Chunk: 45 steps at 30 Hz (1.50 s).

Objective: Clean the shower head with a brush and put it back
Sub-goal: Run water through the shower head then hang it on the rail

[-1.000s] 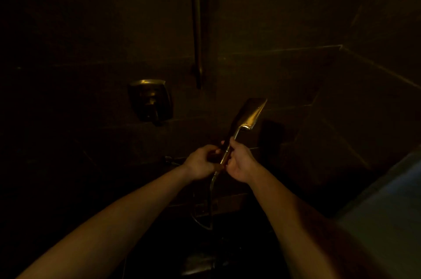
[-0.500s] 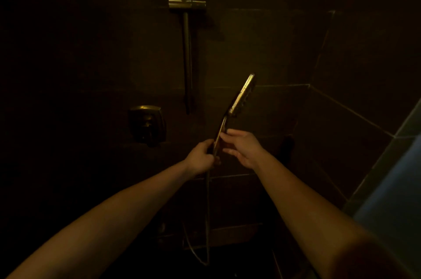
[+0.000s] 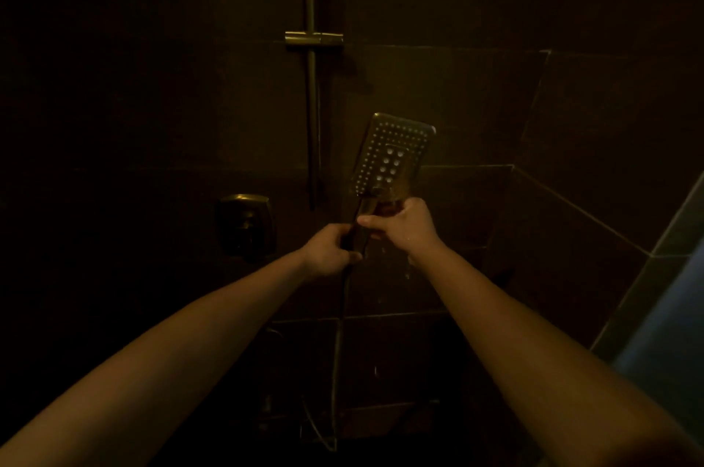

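While we are holding the shower head (image 3: 392, 156) up in front of us, it is showing its full nozzle face, where half a second ago we were seeing only its thin edge. Our right hand (image 3: 405, 224), whose fingers were then lying loose beside the handle (image 3: 364, 213), is now curling round the neck just under the head, thumb across the front. Our left hand (image 3: 329, 249) is still gripping the lower handle, where the hose (image 3: 339, 333) is hanging down.

So both hands are clamping the one stem, the right just above the left and nearly touching it, and the head is standing directly above the right hand, tilted a little to the right. A few drops (image 3: 407, 274) are falling below the right wrist.

We are seeing no brush in either hand. We are judging, then, that scrubbing is over and that we are checking the face before putting the head back. The bracket (image 3: 314, 39) is waiting on the rail (image 3: 311, 123), well above both hands and slightly to their left.
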### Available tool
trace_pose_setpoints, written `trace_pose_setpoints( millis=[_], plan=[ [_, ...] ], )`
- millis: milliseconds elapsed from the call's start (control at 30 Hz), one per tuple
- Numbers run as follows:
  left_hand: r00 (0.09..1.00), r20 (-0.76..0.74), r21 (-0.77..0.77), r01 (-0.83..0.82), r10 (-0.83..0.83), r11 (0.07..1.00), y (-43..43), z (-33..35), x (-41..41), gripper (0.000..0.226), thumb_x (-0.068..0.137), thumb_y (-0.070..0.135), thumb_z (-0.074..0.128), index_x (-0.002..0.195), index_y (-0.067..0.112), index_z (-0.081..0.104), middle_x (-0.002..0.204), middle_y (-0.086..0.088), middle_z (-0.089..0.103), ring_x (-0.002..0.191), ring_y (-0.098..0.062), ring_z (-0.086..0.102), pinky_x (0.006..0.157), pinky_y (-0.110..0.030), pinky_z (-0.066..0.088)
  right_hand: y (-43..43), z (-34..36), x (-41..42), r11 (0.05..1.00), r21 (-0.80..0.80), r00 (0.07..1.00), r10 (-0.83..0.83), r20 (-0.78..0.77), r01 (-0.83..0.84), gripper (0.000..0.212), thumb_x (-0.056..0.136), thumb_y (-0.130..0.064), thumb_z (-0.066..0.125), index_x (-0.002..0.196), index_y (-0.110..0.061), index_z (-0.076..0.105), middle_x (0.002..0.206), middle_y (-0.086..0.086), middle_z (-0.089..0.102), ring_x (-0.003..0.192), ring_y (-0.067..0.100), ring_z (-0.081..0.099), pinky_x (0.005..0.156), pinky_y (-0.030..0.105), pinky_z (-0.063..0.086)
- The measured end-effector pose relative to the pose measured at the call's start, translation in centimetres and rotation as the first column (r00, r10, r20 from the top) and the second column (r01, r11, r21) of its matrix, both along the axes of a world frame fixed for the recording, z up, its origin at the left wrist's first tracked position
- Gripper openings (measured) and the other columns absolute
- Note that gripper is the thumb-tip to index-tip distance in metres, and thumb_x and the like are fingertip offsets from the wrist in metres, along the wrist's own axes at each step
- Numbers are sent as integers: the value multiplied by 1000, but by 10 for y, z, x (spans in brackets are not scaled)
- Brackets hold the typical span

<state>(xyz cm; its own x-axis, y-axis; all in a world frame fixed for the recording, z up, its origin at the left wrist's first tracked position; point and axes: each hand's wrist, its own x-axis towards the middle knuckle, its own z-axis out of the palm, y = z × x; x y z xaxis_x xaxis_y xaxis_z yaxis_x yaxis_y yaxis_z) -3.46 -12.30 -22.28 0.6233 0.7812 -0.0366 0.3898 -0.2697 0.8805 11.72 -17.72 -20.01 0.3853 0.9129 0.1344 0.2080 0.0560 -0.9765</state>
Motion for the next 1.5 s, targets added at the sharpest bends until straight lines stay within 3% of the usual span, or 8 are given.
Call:
trace_pose_setpoints(
  millis=[133, 467, 600, 800, 1067, 1200, 1300, 1500],
  plan=[
    [998, 60, 61, -23, 20, 998, 8, 5, 8, 45, 91, 6, 65, 134, 14, 54, 124, -4, 63, 117, -18, 59, 96, -34, 51, 7, 19, 1, 1000, -7, 992, -4, 130, 4, 29, 74, -15, 84, 98, -12, 68, 95, 1, 74, 88, 14, 73, 70, 27, 60],
    [982, 178, 16, 66, -68, 998, 58, 37, 15, 21, 93, 14, 64, 111, 24, 63, 103, 4, 67, 101, -13, 64, 85, -31, 52, 48, 59, 1, 997, 38, 948, -71, 310, 63, 28, 77, -21, 81, 99, -17, 66, 98, 0, 72, 87, 12, 71, 70, 29, 61],
    [962, 241, 60, 114, -125, 992, 85, 61, 18, 25, 92, 11, 64, 114, 21, 62, 95, 6, 67, 87, -5, 66, 66, -18, 50, 74, 84, 6, 995, 59, 950, -97, 298, 83, 23, 77, -19, 82, 91, -21, 64, 97, 1, 72, 88, 14, 72, 71, 32, 62],
    [956, 245, 135, 133, -163, 982, 134, 104, 24, 29, 90, 9, 68, 119, 7, 65, 97, -4, 70, 83, -10, 68, 62, -19, 54, 117, 127, 10, 988, 102, 959, -141, 247, 119, 37, 78, -15, 80, 112, -10, 68, 106, 5, 71, 96, 21, 72, 75, 38, 63],
    [953, 233, 240, 135, -192, 961, 178, 158, 38, 31, 86, 3, 70, 115, 10, 63, 90, 3, 68, 76, -3, 66, 61, -16, 51, 156, 176, 22, 972, 193, 963, -171, 209, 131, 32, 80, -14, 80, 110, -11, 68, 98, 1, 73, 89, 16, 73, 62, 26, 59],
    [960, 204, 309, 124, -193, 943, 187, 188, 45, 23, 85, 7, 72, 104, 18, 65, 92, 1, 69, 83, -10, 68, 58, -17, 52, 164, 202, 32, 965, 239, 971, -150, 186, 103, 25, 82, -11, 78, 104, -12, 67, 93, -1, 71, 86, 15, 73, 64, 29, 61],
    [971, 179, 356, 89, -161, 930, 190, 210, 54, 27, 85, 5, 72, 109, 15, 65, 95, 0, 68, 85, -11, 67, 57, -14, 53, 171, 223, 44, 959, 276, 972, -119, 204, 59, 22, 83, -11, 76, 103, -14, 66, 93, -2, 72, 83, 12, 73, 60, 26, 60],
    [973, 219, 387, -20, -71, 922, 189, 242, 74, 31, 82, 5, 75, 112, 10, 67, 108, -14, 71, 100, -26, 71, 83, -43, 60, 188, 256, 69, 945, 326, 969, -82, 234, 1, 23, 82, -13, 78, 101, -14, 66, 91, -1, 71, 79, 10, 71, 51, 22, 55]
  ],
)
